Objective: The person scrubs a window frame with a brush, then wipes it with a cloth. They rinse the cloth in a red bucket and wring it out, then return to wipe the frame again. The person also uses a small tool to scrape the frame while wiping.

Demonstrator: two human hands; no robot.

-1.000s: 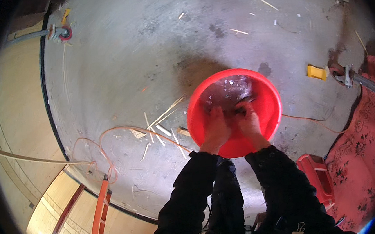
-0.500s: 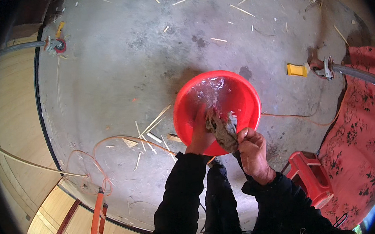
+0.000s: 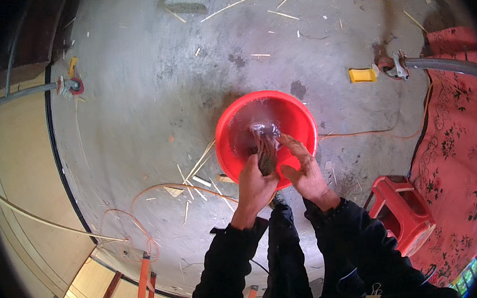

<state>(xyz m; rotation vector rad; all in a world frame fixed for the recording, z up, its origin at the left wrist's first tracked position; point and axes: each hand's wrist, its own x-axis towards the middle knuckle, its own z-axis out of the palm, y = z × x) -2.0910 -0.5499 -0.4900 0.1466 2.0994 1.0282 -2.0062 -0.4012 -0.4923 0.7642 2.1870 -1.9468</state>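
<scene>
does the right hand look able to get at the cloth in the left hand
Likely yes: the right hand is open, close beside the cloth over the red basin, with nothing visible between them.

The basin (image 3: pixel 302 122) is a solid, saturated red, paler pink where light catches the rim, and the water (image 3: pixel 247 117) inside is a murky grey-mauve. The rag (image 3: pixel 267 163) is a dull grey-brown (its streaks run darker, almost maroon). Both sleeves (image 3: pixel 225 265) are plain black, and the trousers (image 3: pixel 283 238) black too. The plastic stool (image 3: pixel 405 214) is a coral red; the fabric sheet (image 3: pixel 463 154) is pinkish red, patterned with black flowers, leaves and curling scrolls. The concrete floor (image 3: pixel 134 101) is grey, blotched darker, the ladder (image 3: pixel 142 288) orange, the wood strips (image 3: pixel 227 8) straw-coloured.
</scene>
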